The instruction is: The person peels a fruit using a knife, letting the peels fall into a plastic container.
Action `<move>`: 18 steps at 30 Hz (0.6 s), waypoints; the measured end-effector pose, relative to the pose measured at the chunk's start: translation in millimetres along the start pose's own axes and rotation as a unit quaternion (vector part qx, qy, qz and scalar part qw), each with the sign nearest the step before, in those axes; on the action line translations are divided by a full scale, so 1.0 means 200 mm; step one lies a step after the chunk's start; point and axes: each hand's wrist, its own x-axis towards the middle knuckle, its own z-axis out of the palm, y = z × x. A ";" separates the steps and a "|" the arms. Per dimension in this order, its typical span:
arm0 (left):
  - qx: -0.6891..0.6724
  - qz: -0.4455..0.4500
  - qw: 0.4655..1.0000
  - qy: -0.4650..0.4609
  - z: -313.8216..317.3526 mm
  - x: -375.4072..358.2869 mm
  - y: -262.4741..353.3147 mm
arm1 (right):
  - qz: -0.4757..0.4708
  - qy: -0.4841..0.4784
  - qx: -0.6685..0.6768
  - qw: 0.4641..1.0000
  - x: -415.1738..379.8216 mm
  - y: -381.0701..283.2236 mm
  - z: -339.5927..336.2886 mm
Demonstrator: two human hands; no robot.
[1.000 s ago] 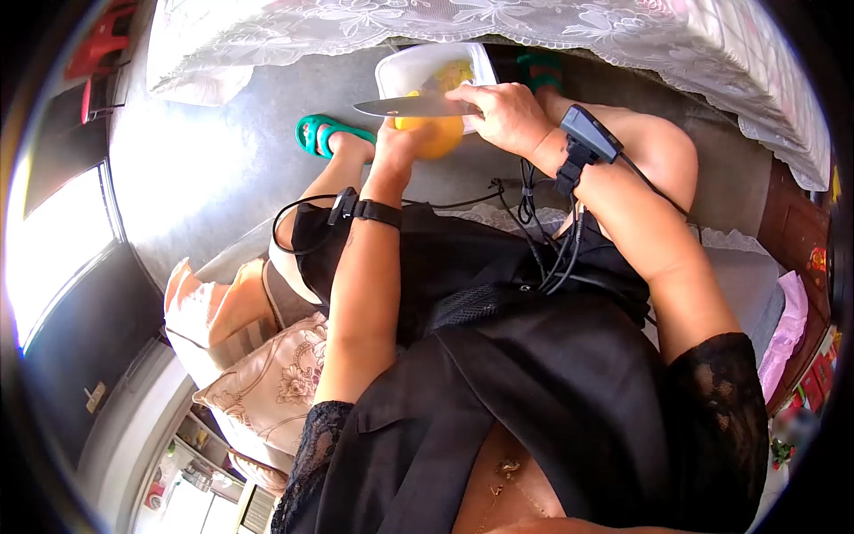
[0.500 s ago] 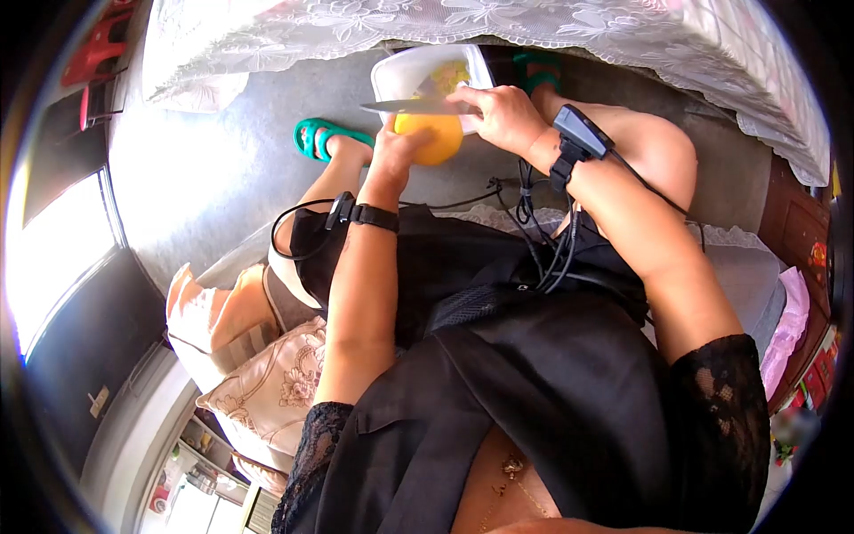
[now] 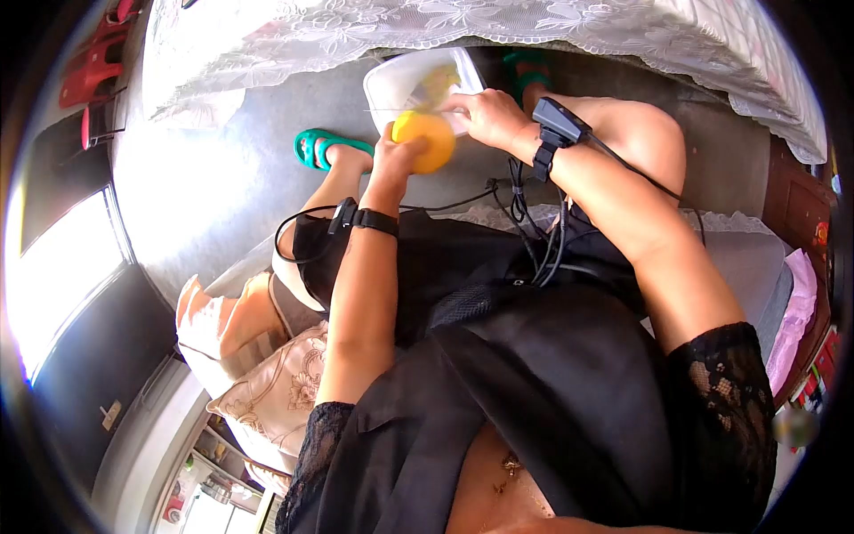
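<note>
My left hand point(image 3: 392, 160) is wrapped round the near-left side of a smooth, rounded yellow fruit point(image 3: 429, 142), whose exact kind does not show. In my right hand point(image 3: 494, 117) is a knife point(image 3: 391, 110), its handle hidden by the fingers. The blade points left and is seen nearly edge-on as a thin line across the fruit's far side. Beneath and beyond both hands stands a white plastic bin point(image 3: 381, 92) with yellowish scraps point(image 3: 438, 83) inside.
A table with a white lace cloth point(image 3: 400, 22) spans the far side. My feet, in green sandals point(image 3: 313, 149), flank the bin on the grey floor point(image 3: 240, 169). Black cables point(image 3: 551, 245) run from wrist devices across my lap. A floral cushion point(image 3: 276, 383) lies at the left.
The knife has turned from showing its flat side to nearly edge-on and sits slightly lower. The fruit and both hands have shifted a little left.
</note>
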 end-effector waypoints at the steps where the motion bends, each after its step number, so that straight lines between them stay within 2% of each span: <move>1: 0.000 -0.005 1.000 0.003 0.01 0.01 0.01 | 0.004 0.003 -0.002 1.000 0.01 0.00 0.00; 4: 0.152 0.055 0.986 0.051 0.05 0.01 0.03 | 0.021 0.003 -0.021 1.000 0.02 -0.01 0.04; 7: 0.227 0.092 0.966 0.083 0.04 0.05 -0.02 | 0.032 0.006 -0.025 0.999 0.04 -0.02 0.08; 10: 0.163 0.043 0.983 0.080 0.04 0.06 -0.03 | 0.036 0.016 -0.027 0.999 0.05 -0.02 0.10; 11: 0.211 0.071 0.972 0.082 0.03 0.07 -0.04 | 0.038 0.020 -0.028 0.999 0.05 -0.02 0.10; 13: 0.304 0.128 0.940 0.084 0.02 0.10 -0.07 | 0.088 -0.017 -0.112 0.990 0.07 -0.02 0.10; 14: 0.308 0.128 0.938 0.088 0.07 0.09 -0.03 | 0.111 -0.037 -0.153 0.981 0.07 -0.02 0.09; 16: 0.324 0.119 0.933 0.098 0.12 0.02 0.01 | 0.091 -0.022 -0.116 0.989 0.06 0.00 0.05; 17: 0.313 0.103 0.940 0.095 0.07 0.06 -0.02 | 0.091 -0.021 -0.115 0.989 0.08 -0.01 0.03; 18: 0.267 0.124 0.952 0.086 0.07 0.09 -0.03 | 0.087 -0.001 -0.109 0.990 0.08 -0.01 0.00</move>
